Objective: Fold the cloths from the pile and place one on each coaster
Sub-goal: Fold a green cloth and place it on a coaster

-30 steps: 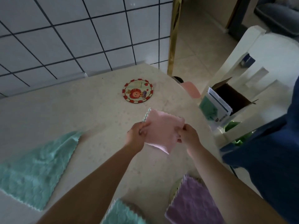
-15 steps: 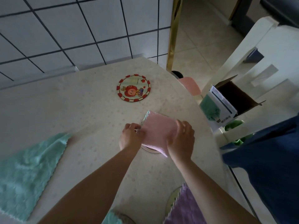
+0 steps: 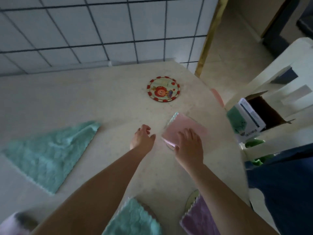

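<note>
Right hand flat on folded pink cloth; left hand free beside it.

Right hand (image 3: 189, 146): fingers (image 3: 187, 133) extended and slightly spread, palm down, pressing the folded pink cloth (image 3: 184, 127); no curl round it. The cloth lies on the desk (image 3: 84, 99), a thin arc of a coaster rim (image 3: 169, 147) showing under its near edge. Left hand (image 3: 141, 139): fingers loosely curled, holding nothing, just left of the cloth, not touching it. Bare red-rimmed coaster (image 3: 163, 89) farther back. Unfolded teal cloth (image 3: 49, 150) at left. Near edge: folded teal cloth (image 3: 135, 219) and lilac cloth (image 3: 201, 219), each over a partly hidden coaster.
</note>
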